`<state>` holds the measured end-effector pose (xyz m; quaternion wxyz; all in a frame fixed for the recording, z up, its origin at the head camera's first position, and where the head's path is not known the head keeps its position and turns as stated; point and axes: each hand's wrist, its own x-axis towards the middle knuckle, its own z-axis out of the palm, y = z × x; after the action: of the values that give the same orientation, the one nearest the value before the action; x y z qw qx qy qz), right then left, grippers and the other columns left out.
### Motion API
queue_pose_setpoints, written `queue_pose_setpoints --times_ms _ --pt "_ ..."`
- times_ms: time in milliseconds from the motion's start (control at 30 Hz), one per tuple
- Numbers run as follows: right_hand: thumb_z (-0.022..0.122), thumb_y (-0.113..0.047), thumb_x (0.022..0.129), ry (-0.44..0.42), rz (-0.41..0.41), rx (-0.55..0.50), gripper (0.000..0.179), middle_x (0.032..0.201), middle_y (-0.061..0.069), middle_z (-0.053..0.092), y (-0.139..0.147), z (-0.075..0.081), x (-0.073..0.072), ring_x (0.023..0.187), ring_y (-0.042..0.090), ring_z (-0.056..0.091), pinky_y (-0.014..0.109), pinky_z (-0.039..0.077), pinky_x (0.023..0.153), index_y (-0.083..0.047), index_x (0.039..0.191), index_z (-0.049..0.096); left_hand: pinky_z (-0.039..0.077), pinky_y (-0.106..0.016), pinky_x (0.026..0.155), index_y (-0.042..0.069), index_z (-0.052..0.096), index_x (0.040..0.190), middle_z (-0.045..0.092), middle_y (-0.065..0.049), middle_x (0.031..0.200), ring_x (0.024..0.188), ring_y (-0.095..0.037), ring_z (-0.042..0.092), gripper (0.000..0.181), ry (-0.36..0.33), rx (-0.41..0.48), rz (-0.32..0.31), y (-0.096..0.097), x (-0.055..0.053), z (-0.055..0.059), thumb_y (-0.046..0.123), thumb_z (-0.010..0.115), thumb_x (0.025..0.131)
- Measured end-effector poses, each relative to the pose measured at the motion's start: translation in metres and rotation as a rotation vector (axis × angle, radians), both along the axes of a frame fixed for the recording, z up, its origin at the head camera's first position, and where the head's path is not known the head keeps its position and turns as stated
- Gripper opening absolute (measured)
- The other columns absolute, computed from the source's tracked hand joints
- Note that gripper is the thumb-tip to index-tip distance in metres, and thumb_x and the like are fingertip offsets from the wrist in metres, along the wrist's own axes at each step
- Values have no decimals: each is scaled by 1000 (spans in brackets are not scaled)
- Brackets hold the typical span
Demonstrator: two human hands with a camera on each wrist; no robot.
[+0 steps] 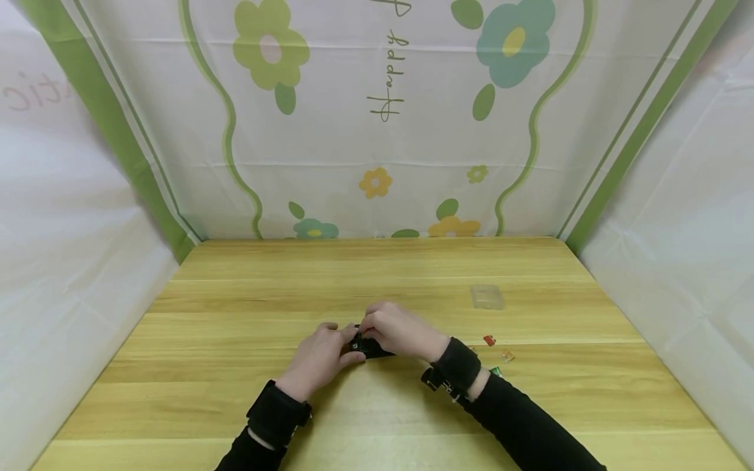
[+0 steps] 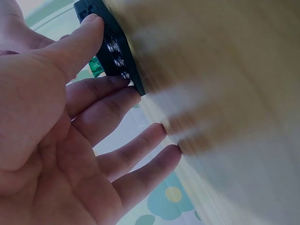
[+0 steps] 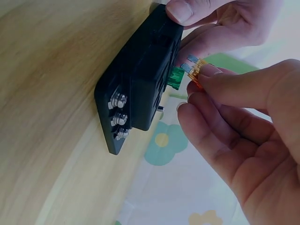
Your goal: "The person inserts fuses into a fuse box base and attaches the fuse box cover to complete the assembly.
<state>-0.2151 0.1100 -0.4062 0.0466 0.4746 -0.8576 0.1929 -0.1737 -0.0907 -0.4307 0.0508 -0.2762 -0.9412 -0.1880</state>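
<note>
A black fuse block [image 3: 152, 70] with metal screw terminals [image 3: 118, 102] along its end rests on the table. My left hand [image 1: 321, 356] holds it, the thumb on one side and the first fingers on the other; the last two fingers [image 2: 154, 173] touch the tabletop. A green blade fuse [image 3: 176, 78] is seated in the block. Between thumb and fingertips my right hand [image 3: 234, 122] pinches an orange blade fuse [image 3: 199, 70]. Its metal prongs point toward the block, close beside the green fuse and apart from the slots.
Right of the hands lie loose blade fuses: a red one [image 1: 489, 340], a pale orange one [image 1: 508, 356] and a green one [image 1: 496, 371] partly behind the right wrist. Farther back sits a clear plastic box [image 1: 487, 297]. Patterned cloth [image 1: 377, 131] encloses the wooden table [image 1: 235, 392].
</note>
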Motion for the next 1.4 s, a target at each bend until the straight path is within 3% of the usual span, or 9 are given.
queue_pose_setpoints --times_ms 500,900,1400 --pt "70 -1 91 17 -4 56 10 82 -2 59 -4 -2 -1 72 4 54 14 44 65 -7 94 78 53 -52 79 5 64 130 68 -18 112 112 -46 57 51 14 5 -6 0 0 0 32 75 88" --pt "71 -2 90 59 11 76 13 76 -6 54 -5 -4 -2 66 3 46 13 39 60 -12 83 75 53 -52 79 4 63 131 68 -18 111 111 -45 57 53 24 6 4 1 0 -2 32 75 87" --pt "71 -4 91 90 0 119 16 74 -7 52 -8 -5 0 64 4 45 13 37 58 -14 78 73 51 -53 82 7 64 131 66 -18 118 114 -46 55 50 -7 16 3 1 0 -1 31 74 89"
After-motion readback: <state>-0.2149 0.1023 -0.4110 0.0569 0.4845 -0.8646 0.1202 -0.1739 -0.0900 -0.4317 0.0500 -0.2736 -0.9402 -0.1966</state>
